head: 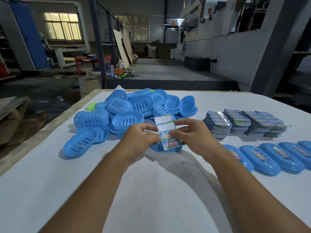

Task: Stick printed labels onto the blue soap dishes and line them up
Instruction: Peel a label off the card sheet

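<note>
Head view: two bare forearms reach out over the white table point(50, 190). Left hand point(139, 138) and right hand point(193, 133) meet at its middle, each pinching one edge of a label strip point(166, 132) between thumb and fingers; the strip's upper two panels are blank white, the lower two printed. Directly beneath the hands, a blue soap dish point(156, 147) lies partly hidden. Right of the right hand, a row of labelled dishes point(269, 157) lies side by side. Beyond that row, stacks of label sheets point(244, 123). Beyond the left hand, a heap of unlabelled dishes point(126, 111).
</note>
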Demonstrator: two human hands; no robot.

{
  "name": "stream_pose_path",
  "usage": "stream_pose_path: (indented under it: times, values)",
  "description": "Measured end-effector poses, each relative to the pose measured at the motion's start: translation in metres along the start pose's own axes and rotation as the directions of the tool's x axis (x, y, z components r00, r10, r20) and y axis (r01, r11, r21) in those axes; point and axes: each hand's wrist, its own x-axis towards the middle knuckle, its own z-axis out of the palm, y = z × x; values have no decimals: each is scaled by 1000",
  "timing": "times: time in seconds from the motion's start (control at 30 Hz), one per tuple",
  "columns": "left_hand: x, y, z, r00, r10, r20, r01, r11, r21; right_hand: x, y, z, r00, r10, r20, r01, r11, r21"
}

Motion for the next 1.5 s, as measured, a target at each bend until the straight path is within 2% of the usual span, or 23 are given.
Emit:
stream_pose_path:
  times: [0.07,0.13,0.2,0.3,0.37,0.5,0.8,1.03,1.23,1.33,1.43,1.5]
  values:
    - [0,0,-1,1000,6,11,-6,1000,-14,0,1,0,999,-11,-47,7,997,-71]
    - [0,-1,-1,1000,15,26,-15,1000,-21,1,4,-1,989,-86,-121,49,959,-279]
    - [0,-2,-1,999,22,32,-22,1000,-4,0,6,0,986,-136,-94,92,924,-371]
    - [-1,-3,0,999,23,46,-24,999,24,-4,5,2,989,-131,69,146,933,-328]
    - [-1,-4,0,998,9,58,-11,999,41,-5,5,3,983,-143,114,175,919,-354]
    - [2,-7,2,1000,-10,21,9,996,87,-1,6,1,991,-122,58,134,925,-355]
    - [12,-12,-6,979,-63,-194,106,970,217,1,4,-10,1000,25,-10,-27,947,-321]
    - [12,-18,-8,983,-101,-156,145,939,311,1,5,-12,996,89,-22,-91,935,-342]
    - [12,-19,-14,981,-133,-139,179,891,417,-1,4,-12,996,94,-9,-91,930,-355]
    - [13,-20,-24,975,-117,-190,204,807,554,-1,4,-15,996,88,-34,-94,931,-354]
    - [6,-18,-34,973,-74,-217,223,516,827,-1,3,-15,996,82,-39,-90,934,-346]
    - [3,-15,-38,968,-29,-249,243,353,904,-1,4,-12,997,70,-20,-72,930,-359]
